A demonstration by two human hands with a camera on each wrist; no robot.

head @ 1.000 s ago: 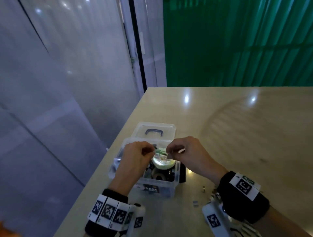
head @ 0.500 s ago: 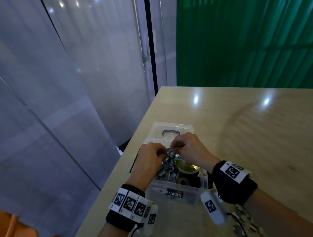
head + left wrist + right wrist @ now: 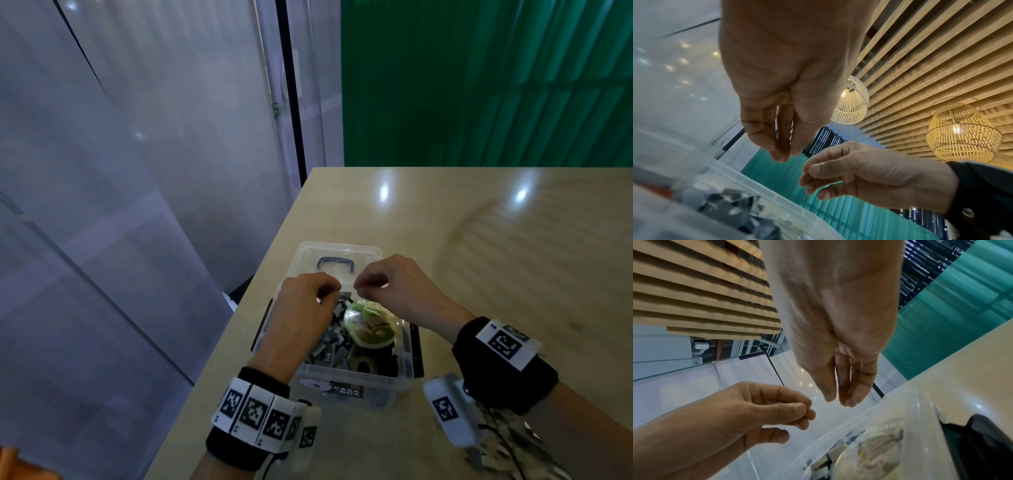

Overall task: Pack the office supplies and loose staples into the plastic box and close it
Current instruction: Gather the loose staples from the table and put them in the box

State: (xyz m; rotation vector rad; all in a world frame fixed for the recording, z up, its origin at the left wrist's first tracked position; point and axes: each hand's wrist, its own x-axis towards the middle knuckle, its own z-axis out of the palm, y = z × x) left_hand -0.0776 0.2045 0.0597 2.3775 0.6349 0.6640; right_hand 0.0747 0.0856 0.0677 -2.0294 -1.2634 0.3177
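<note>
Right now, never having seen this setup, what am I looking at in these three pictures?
No machine: a person's two bare hands, wearing camera wristbands. One picture comes from a head camera looking down; the others look along each wrist at the fingers. On the table stands an open plastic box holding grey staples and a wrapped tape roll; its lid lies behind. Loose staples lie near the right wrist. The left hand and right hand hover over the box, fingertips pinched; whether they hold anything is unclear.
</note>
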